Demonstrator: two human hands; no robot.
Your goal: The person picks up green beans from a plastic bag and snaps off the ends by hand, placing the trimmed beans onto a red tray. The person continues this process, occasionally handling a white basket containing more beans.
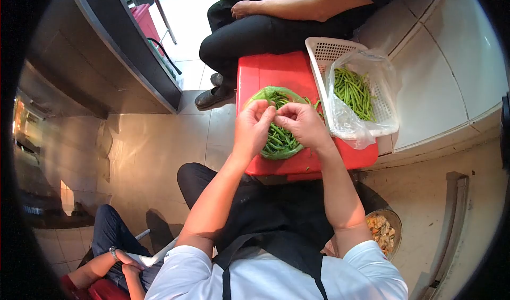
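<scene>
Starting at the far left: a seated person's clasped hands (125,262) with a wristwatch, low in the frame, beside blue trousers.

Dark counter (127,39), upper left, running diagonally above the tiled floor.

Left hand (254,125): fingers curled inward, tips pressed together toward the right hand; a small piece of green bean appears pinched between the two hands, though the piece itself is too small to make out clearly.

Green bag of beans (279,140): open-mouthed, resting on the red stool, directly under both hands, filled with green beans.

Right hand (303,123): thumb and fingers closed together, fingertips touching those of the left hand.

Red stool (265,69): flat top, bearing the green bag and the near edge of the basket.

Second seated person in black, top centre, forearm (297,6) lying across the lap, black shoes (215,90) on the floor.

White basket (332,50): perforated plastic, partly on the stool, holding a clear plastic bag (350,122) with loose green beans (353,90).

Metal bowl (385,233): lower right, on the floor, holding pale scraps.
</scene>
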